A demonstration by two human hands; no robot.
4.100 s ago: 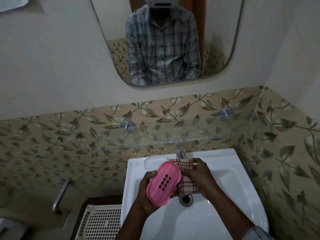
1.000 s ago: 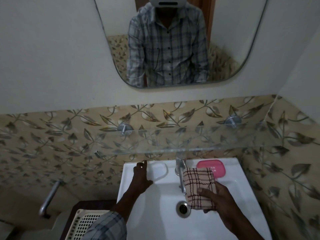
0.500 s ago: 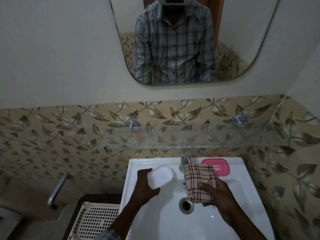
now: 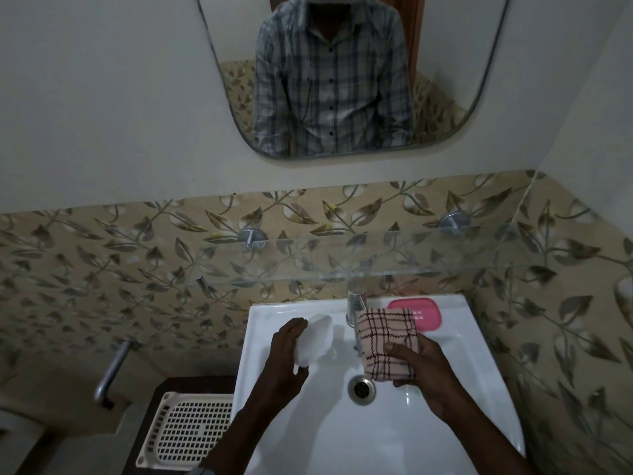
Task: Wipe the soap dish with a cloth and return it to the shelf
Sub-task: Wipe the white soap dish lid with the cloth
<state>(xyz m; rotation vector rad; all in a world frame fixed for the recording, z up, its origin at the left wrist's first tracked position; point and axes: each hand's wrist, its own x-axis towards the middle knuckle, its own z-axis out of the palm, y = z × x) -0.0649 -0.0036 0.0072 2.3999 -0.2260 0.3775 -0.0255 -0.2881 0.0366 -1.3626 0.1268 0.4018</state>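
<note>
Pink soap dish (image 4: 424, 314) on basin rim (image 4: 455, 303)

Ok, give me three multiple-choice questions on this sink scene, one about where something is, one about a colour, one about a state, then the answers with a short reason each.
1. Where is the pink soap dish?
A. on the sink's back rim, right of the tap
B. on the glass shelf
C. in the left hand

2. What colour is the piece held by the left hand?
A. pink
B. white
C. green

3. What is the right hand doing?
A. hanging empty
B. turning the tap
C. holding the checked cloth

Answers:
1 A: the dish lies on the sink rim beside the tap, below the glass shelf.
2 B: the white piece sits against its fingers.
3 C: its fingers grip the checked cloth over the basin.
</note>
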